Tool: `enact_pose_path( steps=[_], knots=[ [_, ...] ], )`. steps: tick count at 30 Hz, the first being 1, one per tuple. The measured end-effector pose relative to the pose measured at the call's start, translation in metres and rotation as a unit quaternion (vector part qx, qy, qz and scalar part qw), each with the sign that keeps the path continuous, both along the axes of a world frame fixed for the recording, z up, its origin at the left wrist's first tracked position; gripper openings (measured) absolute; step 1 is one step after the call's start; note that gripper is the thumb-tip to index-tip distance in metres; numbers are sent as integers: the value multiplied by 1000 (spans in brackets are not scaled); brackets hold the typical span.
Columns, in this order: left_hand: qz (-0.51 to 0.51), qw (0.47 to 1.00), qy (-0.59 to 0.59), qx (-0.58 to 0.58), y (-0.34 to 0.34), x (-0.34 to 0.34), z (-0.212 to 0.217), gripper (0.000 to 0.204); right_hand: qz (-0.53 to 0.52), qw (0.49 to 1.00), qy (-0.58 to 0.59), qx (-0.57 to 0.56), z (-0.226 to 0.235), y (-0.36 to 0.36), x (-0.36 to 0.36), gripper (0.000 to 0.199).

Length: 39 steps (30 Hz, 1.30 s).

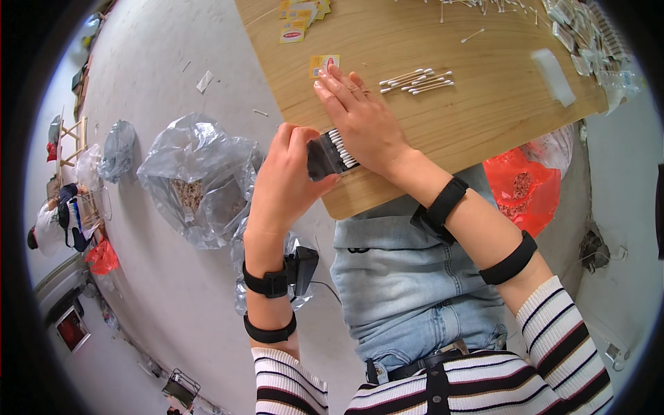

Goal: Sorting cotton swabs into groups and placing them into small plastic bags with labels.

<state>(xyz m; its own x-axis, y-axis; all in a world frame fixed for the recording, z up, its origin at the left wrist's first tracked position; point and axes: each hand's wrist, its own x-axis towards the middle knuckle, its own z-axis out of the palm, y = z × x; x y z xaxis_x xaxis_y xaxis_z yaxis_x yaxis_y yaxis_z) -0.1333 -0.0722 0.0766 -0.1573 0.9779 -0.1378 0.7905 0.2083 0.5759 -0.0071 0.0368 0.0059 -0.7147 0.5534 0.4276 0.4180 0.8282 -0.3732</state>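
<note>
The left hand (283, 176) grips a small dark holder (324, 156) at the near table (415, 131) edge. Cotton swabs (342, 148) protrude toward the right hand (363, 121), lying flat and open, apparently touching their tips.

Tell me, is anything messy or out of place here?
A bit. One cotton swab lies alone on the wooden table, away from the neat row, and paper scraps litter the floor. The hands' bundle of swabs looks tidy.
</note>
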Motion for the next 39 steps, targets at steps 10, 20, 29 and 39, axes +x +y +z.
enact_pose_path(
  steps=[10,20,29,39],
  knots=[
    [6,999,-31,1,-1,-1,-6,59,-2,1000,-7,6,1,0,0,44],
    [8,997,-66,34,-4,-3,-12,61,25,1000,-3,0,2,-5,-11,45],
    [3,997,-40,60,-4,-5,-17,62,12,999,33,-27,1,-20,-27,51],
    [15,984,127,126,-15,36,-19,88,-33,887,325,-327,10,-14,-13,39]
  ],
)
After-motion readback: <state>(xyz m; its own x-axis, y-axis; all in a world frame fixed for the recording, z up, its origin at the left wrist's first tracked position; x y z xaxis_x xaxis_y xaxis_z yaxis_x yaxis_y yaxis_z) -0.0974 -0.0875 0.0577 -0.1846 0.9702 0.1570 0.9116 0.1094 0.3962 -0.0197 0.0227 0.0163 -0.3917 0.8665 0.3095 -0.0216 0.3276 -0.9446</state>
